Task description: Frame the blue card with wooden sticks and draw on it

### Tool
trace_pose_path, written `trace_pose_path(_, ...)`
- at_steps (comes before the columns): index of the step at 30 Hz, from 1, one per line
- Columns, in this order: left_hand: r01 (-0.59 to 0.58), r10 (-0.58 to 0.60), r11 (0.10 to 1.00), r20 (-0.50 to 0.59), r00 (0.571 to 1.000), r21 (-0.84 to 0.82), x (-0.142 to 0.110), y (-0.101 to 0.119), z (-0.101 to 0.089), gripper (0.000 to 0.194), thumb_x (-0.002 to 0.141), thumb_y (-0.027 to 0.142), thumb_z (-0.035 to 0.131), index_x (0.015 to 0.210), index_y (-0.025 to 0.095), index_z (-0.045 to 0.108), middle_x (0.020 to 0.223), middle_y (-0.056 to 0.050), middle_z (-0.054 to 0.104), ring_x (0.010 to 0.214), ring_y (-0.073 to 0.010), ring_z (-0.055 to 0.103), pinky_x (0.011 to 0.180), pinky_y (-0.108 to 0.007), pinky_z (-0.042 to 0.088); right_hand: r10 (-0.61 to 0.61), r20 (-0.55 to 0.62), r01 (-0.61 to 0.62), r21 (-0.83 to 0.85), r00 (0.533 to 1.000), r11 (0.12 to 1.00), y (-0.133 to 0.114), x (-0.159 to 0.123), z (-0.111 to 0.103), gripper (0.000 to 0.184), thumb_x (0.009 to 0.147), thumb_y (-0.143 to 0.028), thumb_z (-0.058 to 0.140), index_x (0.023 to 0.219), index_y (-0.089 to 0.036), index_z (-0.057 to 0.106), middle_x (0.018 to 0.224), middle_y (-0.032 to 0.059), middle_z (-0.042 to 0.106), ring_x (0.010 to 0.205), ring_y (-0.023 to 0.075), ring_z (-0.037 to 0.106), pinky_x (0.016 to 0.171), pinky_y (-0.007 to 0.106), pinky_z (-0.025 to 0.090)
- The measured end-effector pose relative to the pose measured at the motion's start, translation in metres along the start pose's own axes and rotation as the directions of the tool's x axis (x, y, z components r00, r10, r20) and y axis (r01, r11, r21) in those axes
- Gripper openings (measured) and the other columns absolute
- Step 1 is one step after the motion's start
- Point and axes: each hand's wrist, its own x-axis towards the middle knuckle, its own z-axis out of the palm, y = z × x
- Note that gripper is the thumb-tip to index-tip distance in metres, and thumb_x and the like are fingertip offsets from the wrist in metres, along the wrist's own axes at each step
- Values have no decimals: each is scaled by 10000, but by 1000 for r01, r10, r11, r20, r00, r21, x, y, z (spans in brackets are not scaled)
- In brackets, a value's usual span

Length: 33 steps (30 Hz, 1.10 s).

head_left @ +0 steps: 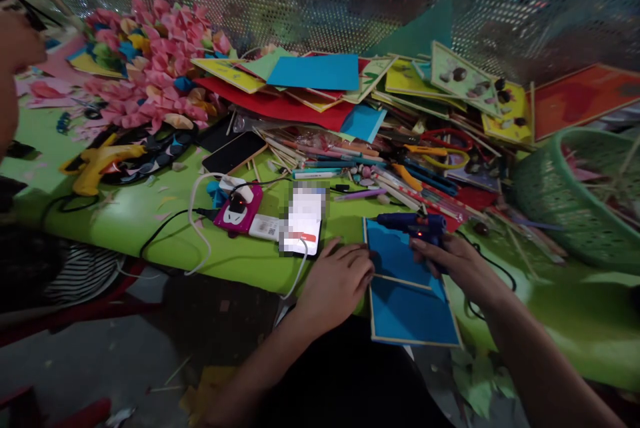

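My right hand [467,265] is wrapped round a dark blue hot glue gun [420,225], a small orange light glowing on its side. Its nozzle points left, above the top edge of a blue card [407,318] edged with thin wooden sticks. My left hand [337,281] is closed at the card's left edge, its fingertips on the end of a thin wooden stick [403,281] that crosses the card's middle. Part of the card is hidden behind the right hand and glue gun.
A lit phone [303,221] and a magenta power strip [240,211] with cables lie left of the card. Behind are coloured cards [315,71], pens, scissors [443,151] and pink paper flowers [165,55]. A green basket [575,195] stands right; another person's arm [15,48] is far left, near a yellow glue gun [103,161].
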Motion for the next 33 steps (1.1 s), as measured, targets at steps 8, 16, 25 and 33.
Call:
trace_pose_path(8,4,-4,1000,9,1000,-12,0,0,0,61,1049,231,539,1030,237,596,1269,2,727,1311,-179,604,1227,-476,320,-12,25,13,-51,1000,999,4,0,-3,560,841,-720,674,660,-190,678,487,-2,546,500,137,507,520,285,361)
trace_pose_path(16,11,-11,1000,16,1000,-9,1,0,0,66,1047,228,542,1036,234,608,1292,8,720,1314,-173,600,1231,-479,333,-6,10,6,-56,1000,998,8,1,-5,569,824,-733,679,641,-194,681,481,7,559,494,150,516,514,299,378)
trace_pose_path(25,16,-15,999,12,1000,-28,1,1,0,77,1045,222,541,1027,237,615,1269,-8,730,1310,-191,610,1226,-494,340,-15,3,15,-77,1000,997,5,2,-2,569,836,-738,659,661,-197,685,490,10,564,488,154,514,488,295,387)
trace_pose_path(33,11,-11,999,13,1000,-34,1,0,-1,76,1045,227,542,1043,240,616,1305,-5,722,1322,-189,605,1243,-494,317,-12,-35,8,-106,999,994,12,-1,-6,584,823,-754,665,645,-197,676,497,8,558,513,160,527,527,304,399)
